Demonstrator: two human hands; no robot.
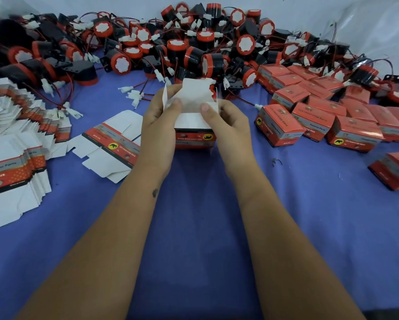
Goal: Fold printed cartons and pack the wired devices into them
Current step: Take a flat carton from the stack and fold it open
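Both hands, left hand (158, 116) and right hand (224, 121), hold my half-folded carton (195, 132) at its walls, thumbs on white flaps, mid-counter (194, 215). Thin card: light, creasable; I judge edges best. Wired devices (170, 51) heaped behind.

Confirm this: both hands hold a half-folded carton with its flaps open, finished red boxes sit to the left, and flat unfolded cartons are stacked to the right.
Sides are swapped. The head view shows the finished red boxes on the right and the flat cartons stacked on the left. The left hand and right hand do hold the open-flapped carton.
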